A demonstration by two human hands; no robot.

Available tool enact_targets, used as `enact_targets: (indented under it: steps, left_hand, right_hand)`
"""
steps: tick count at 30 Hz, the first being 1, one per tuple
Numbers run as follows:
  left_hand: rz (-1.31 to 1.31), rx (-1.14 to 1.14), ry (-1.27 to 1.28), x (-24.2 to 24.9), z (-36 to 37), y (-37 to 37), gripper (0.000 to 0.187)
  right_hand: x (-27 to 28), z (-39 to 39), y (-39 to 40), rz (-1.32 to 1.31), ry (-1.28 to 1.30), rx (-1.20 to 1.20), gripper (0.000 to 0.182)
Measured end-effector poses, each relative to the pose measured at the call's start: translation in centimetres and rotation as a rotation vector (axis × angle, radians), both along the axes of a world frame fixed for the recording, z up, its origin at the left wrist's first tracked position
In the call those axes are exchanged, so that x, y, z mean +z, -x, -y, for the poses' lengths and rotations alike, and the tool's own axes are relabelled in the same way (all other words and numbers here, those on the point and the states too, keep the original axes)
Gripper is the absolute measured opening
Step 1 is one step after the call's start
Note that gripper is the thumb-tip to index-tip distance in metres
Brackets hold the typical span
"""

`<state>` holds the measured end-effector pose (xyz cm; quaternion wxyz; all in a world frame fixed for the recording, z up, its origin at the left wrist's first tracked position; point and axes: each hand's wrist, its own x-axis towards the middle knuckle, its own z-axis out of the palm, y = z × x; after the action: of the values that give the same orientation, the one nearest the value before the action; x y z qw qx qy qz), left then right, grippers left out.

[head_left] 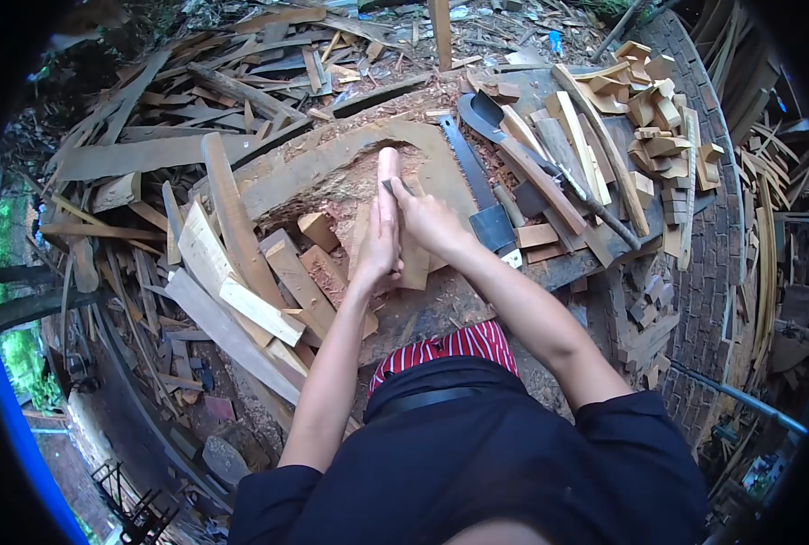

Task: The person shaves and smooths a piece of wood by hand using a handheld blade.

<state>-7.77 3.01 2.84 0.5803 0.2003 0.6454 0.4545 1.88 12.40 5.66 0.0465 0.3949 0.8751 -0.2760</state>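
A rounded piece of wood point(389, 163) points away from me over the middle of the workbench. My left hand point(382, 243) is closed around its near part, with fingers lying along its side. From the right, my right hand point(431, 223) presses a small dark flat piece point(388, 186) against the wood's upper surface; its exact kind is too small to tell. Beneath both hands lies a flat board point(413, 268). A small wood block point(318, 231) sits left of them among reddish shavings.
To the right lie a handsaw point(468, 163), a large dark curved blade point(482, 114) and long wooden strips point(579, 136). Cut blocks point(659, 109) are piled at the bench's far right. Planks point(232, 213) lean along the left side, and scrap wood point(159, 118) covers the ground beyond.
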Motion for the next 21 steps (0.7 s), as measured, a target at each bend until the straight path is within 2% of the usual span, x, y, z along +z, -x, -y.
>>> enact_targets:
  steps: [4, 5, 6, 8, 11, 12, 14, 15, 18, 20, 21]
  left_hand:
    - [-0.081, -0.035, 0.036, 0.5, 0.4, 0.2, 0.058]
    - [-0.084, -0.041, 0.063, 0.8, 0.6, -0.2, 0.059]
    - [-0.091, -0.047, 0.079, 0.9, 0.4, -0.3, 0.059]
    - [-0.084, -0.035, 0.049, 0.6, 0.6, -0.2, 0.059]
    - [-0.085, -0.030, 0.000, -1.2, 0.4, 0.0, 0.059]
    - [-0.090, -0.040, 0.003, -0.6, 0.4, 0.1, 0.059]
    - [-0.080, -0.039, 0.033, 0.3, 0.4, -0.2, 0.059]
    - [0.079, 0.064, 0.038, 1.2, 0.3, -0.4, 0.060]
    - [-0.086, -0.046, 0.111, 2.1, 0.0, -0.6, 0.055]
    - [-0.057, -0.020, 0.039, -0.2, 0.3, -0.1, 0.057]
    - [-0.087, -0.030, 0.016, -0.1, 0.1, 0.0, 0.057]
  right_hand:
    - [1.5, 1.4, -0.3, 0.016, 0.052, 0.029, 0.055]
    - [-0.4, 0.0, 0.1, -0.084, 0.045, -0.012, 0.056]
    - [-0.9, -2.0, 1.0, 0.013, 0.036, -0.073, 0.056]
    - [-4.2, -4.2, 1.5, -0.110, 0.008, -0.038, 0.057]
    - [-2.0, -0.2, -0.2, -0.061, 0.010, -0.044, 0.056]
    - [0.3, 1.2, -0.7, -0.048, 0.016, -0.017, 0.057]
    - [-1.3, 0.1, 0.0, -0.095, 0.070, -0.055, 0.057]
    - [-1.7, -0.7, 0.6, -0.095, 0.077, -0.069, 0.057]
    - [-1.7, -2.9, 1.8, -0.054, 0.075, -0.103, 0.057]
    - [-1.5, -1.8, 1.6, -0.045, 0.062, -0.117, 0.056]
    - [-1.4, -0.3, 0.9, -0.140, -0.107, -0.086, 0.056]
